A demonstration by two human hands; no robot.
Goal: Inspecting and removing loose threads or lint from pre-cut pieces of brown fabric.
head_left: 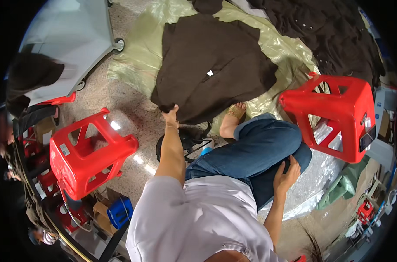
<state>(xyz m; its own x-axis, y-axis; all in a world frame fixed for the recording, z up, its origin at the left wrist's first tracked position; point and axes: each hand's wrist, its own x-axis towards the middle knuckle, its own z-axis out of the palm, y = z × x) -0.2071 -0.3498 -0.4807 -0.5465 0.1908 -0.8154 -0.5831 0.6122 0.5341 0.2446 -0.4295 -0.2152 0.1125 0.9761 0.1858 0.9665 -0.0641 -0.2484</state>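
The left hand (171, 116) pinches the near-left corner of a probably soft, limp brown garment (207, 52), best held by its edges, on yellowish plastic sheeting (137, 65), while the right hand (288, 175) lies loosely spread on jeans (259, 148).

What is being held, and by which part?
The left hand appears to pinch the dark brown cloth by its near left corner; the right hand holds nothing.

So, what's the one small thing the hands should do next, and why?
Perhaps bring the right hand to the near edge of the brown cloth to help smooth it: only the left hand is at the cloth, by its near-left corner, while the right rests on the jeans, and a crease shows beside the white piece.
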